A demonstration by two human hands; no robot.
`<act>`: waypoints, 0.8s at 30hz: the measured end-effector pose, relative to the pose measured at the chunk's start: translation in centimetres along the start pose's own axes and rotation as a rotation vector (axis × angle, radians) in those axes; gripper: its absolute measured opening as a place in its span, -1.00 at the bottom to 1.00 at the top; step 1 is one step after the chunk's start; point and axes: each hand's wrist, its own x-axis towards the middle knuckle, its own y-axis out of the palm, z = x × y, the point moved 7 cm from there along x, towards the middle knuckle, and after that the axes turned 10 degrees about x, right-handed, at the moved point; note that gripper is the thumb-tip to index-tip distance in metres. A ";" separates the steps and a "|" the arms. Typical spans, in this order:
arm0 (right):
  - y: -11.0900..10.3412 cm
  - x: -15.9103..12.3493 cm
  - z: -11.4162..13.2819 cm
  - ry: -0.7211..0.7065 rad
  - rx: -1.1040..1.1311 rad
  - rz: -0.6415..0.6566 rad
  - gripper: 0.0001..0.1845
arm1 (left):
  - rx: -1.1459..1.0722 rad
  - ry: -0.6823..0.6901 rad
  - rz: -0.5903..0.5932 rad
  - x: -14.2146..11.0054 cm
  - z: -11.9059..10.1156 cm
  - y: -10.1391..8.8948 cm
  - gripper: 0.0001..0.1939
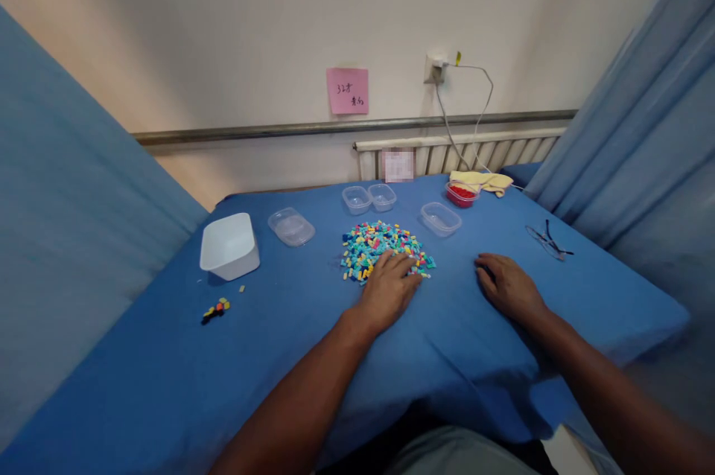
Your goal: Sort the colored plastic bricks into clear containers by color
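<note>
A heap of small coloured plastic pieces [357,252], mostly turquoise, yellow, dark blue and white, lies in the middle of the blue-covered table [302,356]. My left hand [389,285] rests palm down on the near right part of the heap, fingers stretched and slightly apart; its palm hides the pieces beneath. To the right, my right hand [509,285] lies on the cloth, apart from the heap, with fingers loosely extended and nothing visible in them. Behind the heap stand two small clear tubs [357,201]. Another clear tub [441,220] is at its back right.
At the left are a white bin [230,246], a clear lid-like container [291,228] and several loose yellow and black pieces [215,310]. A tub of red pieces [462,196], a yellow cloth [481,181] and glasses [549,240] lie right. Blue curtains [659,118] flank the table.
</note>
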 end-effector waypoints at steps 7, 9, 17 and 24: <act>0.0 0.1 0.2 -0.008 -0.007 0.014 -0.56 | 0.117 -0.314 0.164 0.0 2.7 0.0 -0.45; 0.0 0.1 0.2 -0.007 -0.004 0.018 -0.58 | 0.136 -0.378 0.240 0.1 2.9 0.2 -0.42; -0.3 0.1 0.9 -0.019 0.009 0.039 -0.59 | 0.130 -0.509 0.463 2.8 5.6 1.1 -0.29; -0.6 0.2 1.5 -0.009 0.028 0.052 -0.59 | 0.111 -0.351 0.468 4.3 3.5 1.6 -0.25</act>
